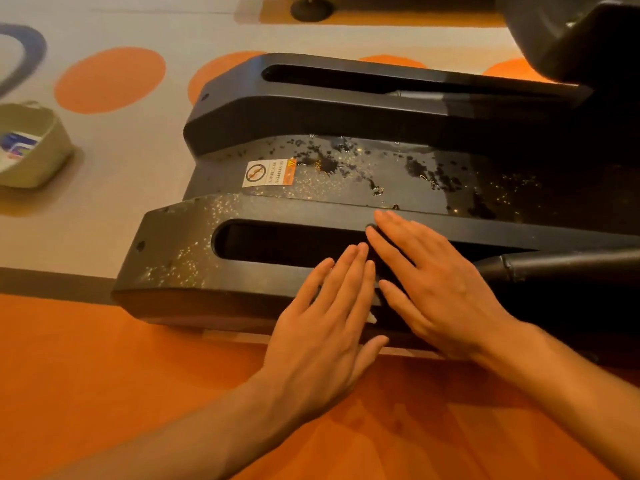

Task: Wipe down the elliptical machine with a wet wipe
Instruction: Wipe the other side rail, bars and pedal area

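The black base of the elliptical machine (346,209) lies across the floor, with two slotted rails and a flat middle panel spotted with dark wet patches and pale specks. A warning sticker (270,172) sits on that panel. My left hand (325,317) lies flat with straight fingers over the near rail's side. A small white scrap, perhaps the wet wipe (372,318), peeks out between the hands. My right hand (436,282) lies flat beside it, fingers straight over the near slot.
A beige basket (52,161) holding blue and white packets stands on the floor at the left. The floor is orange near me and cream with orange dots farther off. The machine's dark housing (581,39) rises at the top right. A black arm (561,268) enters the near slot.
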Demonstrator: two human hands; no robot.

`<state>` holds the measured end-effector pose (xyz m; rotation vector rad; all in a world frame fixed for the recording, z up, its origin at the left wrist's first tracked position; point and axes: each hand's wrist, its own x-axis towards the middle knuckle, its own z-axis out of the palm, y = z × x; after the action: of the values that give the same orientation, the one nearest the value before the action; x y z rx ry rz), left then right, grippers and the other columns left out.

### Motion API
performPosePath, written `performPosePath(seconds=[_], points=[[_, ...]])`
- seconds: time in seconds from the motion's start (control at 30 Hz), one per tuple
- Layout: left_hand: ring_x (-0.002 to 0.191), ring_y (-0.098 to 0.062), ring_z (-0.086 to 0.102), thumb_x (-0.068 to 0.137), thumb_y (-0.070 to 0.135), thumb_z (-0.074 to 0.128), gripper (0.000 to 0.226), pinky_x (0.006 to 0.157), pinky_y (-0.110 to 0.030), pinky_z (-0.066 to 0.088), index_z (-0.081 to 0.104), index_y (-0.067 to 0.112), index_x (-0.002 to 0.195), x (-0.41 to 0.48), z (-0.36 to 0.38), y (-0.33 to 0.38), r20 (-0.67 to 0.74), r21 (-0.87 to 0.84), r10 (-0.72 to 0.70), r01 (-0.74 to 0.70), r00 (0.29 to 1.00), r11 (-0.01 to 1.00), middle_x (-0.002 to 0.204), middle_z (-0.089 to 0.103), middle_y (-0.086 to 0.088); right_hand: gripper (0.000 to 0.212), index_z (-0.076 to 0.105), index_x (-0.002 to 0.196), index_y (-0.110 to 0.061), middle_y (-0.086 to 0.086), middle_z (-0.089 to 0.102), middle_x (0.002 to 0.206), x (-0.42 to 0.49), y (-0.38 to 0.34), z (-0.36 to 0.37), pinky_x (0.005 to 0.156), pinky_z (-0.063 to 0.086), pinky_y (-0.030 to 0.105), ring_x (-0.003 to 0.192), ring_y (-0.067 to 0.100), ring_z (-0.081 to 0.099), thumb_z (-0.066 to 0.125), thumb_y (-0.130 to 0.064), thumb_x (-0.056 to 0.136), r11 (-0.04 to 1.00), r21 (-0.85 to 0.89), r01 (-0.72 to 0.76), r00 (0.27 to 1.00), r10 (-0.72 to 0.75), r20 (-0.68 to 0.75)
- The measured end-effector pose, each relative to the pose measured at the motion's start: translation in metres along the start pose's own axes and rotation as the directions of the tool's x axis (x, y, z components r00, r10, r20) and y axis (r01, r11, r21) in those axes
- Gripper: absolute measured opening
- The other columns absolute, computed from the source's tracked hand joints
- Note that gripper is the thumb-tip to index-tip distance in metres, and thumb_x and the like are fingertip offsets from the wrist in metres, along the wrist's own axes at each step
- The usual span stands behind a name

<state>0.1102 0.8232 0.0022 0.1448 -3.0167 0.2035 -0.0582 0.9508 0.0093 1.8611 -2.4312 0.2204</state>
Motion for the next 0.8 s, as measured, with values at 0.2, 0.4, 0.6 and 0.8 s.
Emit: performPosePath(seconds=[0.2,0.4,0.6,0.8], points=[[0.161,-0.028,0.008,0.107,0.059,0.021,0.082,0.13,-0.047,0.01,0.019,0.0,0.163,-0.035,-0.009,-0.057,0.034,0.072,-0.165,0.162,0.986,0.984,0.172,0.011,-0.018,0.069,0.015,0.164,-0.013,0.01,0.005,0.172,0.008,-0.005,0.004,0.127,0.012,0.044,0.159,0.021,0.001,0.016,-0.053,0.108,0.994,-0.068,0.088,0.991,-0.08,0.11],[0.161,-0.032,0.004,0.105,0.067,0.022,0.091,0.128,-0.047,0.012,0.014,-0.004,0.162,-0.017,-0.004,-0.005,-0.005,-0.05,-0.147,0.146,0.989,0.988,0.172,0.006,-0.023,0.072,0.01,0.164,-0.013,0.009,0.002,0.172,0.008,-0.007,0.003,0.128,0.012,0.046,0.159,0.019,-0.003,0.009,-0.057,0.108,0.996,-0.04,0.077,0.991,-0.072,0.113],[0.161,-0.029,0.006,0.107,0.065,0.018,0.086,0.129,-0.046,0.01,0.013,0.0,0.164,-0.044,-0.006,-0.048,0.009,0.01,-0.173,0.173,0.985,0.985,0.173,0.005,-0.018,0.072,0.007,0.164,-0.012,0.01,0.001,0.172,0.004,-0.005,0.002,0.129,0.01,0.046,0.159,0.021,-0.004,0.008,-0.057,0.108,0.994,-0.057,0.095,0.99,-0.089,0.107],[0.161,-0.026,-0.003,0.104,0.068,0.015,0.09,0.13,-0.048,0.007,0.002,0.004,0.165,-0.075,-0.008,-0.1,0.071,-0.04,-0.405,0.408,0.912,0.912,0.174,-0.003,-0.014,0.069,0.012,0.164,-0.014,0.01,0.006,0.172,0.005,-0.005,0.004,0.128,0.011,0.046,0.159,0.023,0.002,0.01,-0.055,0.109,0.992,-0.061,0.114,0.99,-0.109,0.086]])
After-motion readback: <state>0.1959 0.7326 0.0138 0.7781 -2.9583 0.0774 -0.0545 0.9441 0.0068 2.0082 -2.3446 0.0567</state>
